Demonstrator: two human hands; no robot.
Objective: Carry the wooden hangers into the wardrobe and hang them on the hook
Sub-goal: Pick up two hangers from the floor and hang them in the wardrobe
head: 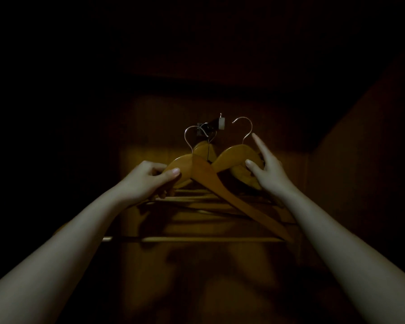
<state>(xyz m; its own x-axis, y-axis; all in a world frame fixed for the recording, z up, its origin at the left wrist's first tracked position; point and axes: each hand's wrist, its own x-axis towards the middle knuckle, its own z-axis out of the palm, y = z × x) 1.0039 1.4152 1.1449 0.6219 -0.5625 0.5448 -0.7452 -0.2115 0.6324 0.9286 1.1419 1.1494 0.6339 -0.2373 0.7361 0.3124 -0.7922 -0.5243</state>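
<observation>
While both hands reach into dim wardrobe (351, 160), hanging step is under way. Left hand (147, 180) grips shoulder of left hanger (211, 181), centre frame. Right hand (265, 170) pinches right hanger (232, 155) between thumb and fingers, index finger straight up beside wire neck. Both wire tops near wall hook (216, 124), seemingly neither on it yet. Next: lift, slip each wire over wall hook. Wardrobe contents: third hanger (202, 147) apparently already hung from wall hook; rest too dark to tell.
</observation>
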